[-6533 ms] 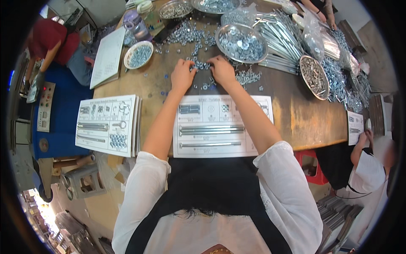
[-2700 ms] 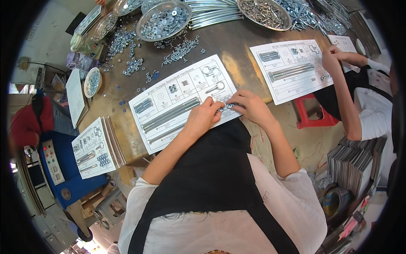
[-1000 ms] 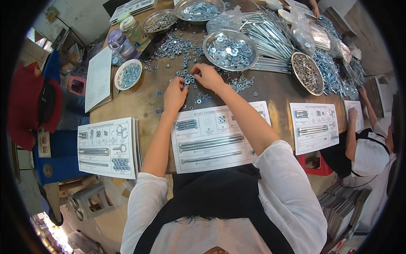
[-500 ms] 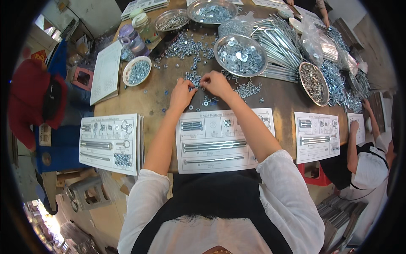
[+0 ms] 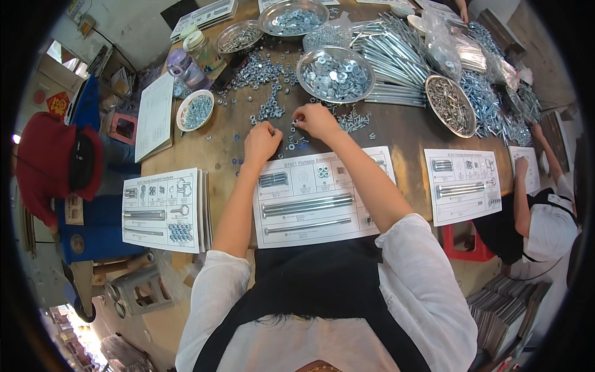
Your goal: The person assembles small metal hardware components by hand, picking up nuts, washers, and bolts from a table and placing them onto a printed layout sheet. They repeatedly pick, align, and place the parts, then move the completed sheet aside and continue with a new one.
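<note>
Over the wooden table, my left hand [image 5: 261, 144] is curled closed just beyond the printed hardware sheet [image 5: 304, 239]; whatever its fingers hold is hidden. To its right, my right hand [image 5: 318, 121] pinches down among loose metal nuts [image 5: 292, 131], and what is between its fingertips is too small to tell. A cluster of nuts [image 5: 270, 110] lies just past my left hand. Short screws [image 5: 354, 121] are scattered to the right of my right hand. A steel bowl of washers [image 5: 336, 74] stands beyond both hands.
A white bowl of small parts [image 5: 197, 111] sits at left, near a purple bottle [image 5: 186, 71]. Long bolts [image 5: 396, 68] pile up at right beside a bowl of bolts [image 5: 449, 106]. Stacked sheets [image 5: 162, 211] lie left. A person in red [image 5: 62, 164] is at left, another [image 5: 542, 226] at right.
My left hand has drawn back from the nut cluster and away from my right hand, leaving a wider gap. My right hand stays by the loose nuts. The whole view has shifted slightly.
</note>
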The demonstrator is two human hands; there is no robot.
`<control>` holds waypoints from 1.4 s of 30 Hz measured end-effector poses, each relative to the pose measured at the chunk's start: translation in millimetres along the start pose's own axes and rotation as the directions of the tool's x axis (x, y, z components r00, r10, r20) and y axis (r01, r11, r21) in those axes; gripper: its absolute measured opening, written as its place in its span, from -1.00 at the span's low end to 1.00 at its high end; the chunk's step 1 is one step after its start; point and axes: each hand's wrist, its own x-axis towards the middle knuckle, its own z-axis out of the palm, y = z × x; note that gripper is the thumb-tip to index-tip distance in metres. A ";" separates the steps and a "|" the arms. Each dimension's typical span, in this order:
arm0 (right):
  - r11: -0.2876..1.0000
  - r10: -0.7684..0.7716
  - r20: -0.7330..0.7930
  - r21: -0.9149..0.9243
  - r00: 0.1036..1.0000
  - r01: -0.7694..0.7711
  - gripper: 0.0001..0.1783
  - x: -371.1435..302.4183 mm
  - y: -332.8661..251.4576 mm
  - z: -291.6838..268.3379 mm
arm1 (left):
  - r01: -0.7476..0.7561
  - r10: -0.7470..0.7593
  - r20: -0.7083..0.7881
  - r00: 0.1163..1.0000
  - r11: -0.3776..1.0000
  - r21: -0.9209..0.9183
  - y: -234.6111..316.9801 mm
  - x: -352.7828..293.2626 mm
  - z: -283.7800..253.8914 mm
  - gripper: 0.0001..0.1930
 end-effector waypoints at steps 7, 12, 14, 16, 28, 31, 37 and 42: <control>0.967 0.115 -0.130 0.242 0.985 -0.081 -0.75 -84.1 -16.5 -75.1 | 0.102 -0.095 -0.072 0.993 0.988 0.113 9.3 -15.0 -0.1 -0.65; 0.922 0.293 -0.101 0.293 0.951 -0.254 -0.75 -185.5 -5.1 -127.7 | -0.049 0.065 -0.089 0.994 0.985 0.165 3.9 -24.4 15.1 -0.76; 0.922 0.295 -0.062 0.280 0.953 -0.268 -0.76 -220.1 -4.4 -137.0 | -0.061 0.067 -0.091 0.994 0.995 0.074 4.1 -30.0 20.0 -0.77; 0.928 0.273 -0.013 0.266 0.962 -0.260 -0.77 -252.8 -2.5 -140.1 | -0.031 0.024 -0.044 0.999 0.987 -0.158 28.1 -39.2 10.8 -0.77; 0.982 0.186 0.166 0.002 0.968 -0.189 -0.79 -288.7 -2.9 -126.2 | -0.582 0.675 0.365 0.641 0.738 -0.342 168.6 -164.4 74.2 -0.83; 0.979 0.193 0.121 0.040 0.974 -0.199 -0.81 -293.6 -4.8 -129.6 | -0.562 0.665 0.349 0.660 0.746 -0.357 162.0 -165.0 76.7 -0.83; 0.982 0.181 0.100 0.042 0.978 -0.186 -0.83 -300.4 -4.3 -120.2 | -0.510 0.641 0.318 0.698 0.758 -0.406 156.1 -179.5 74.4 -0.85; 0.947 0.303 0.022 0.108 0.953 -0.303 -0.82 -291.3 -23.3 -123.6 | -0.382 0.530 0.260 0.807 0.805 -0.454 144.4 -157.4 46.7 -0.85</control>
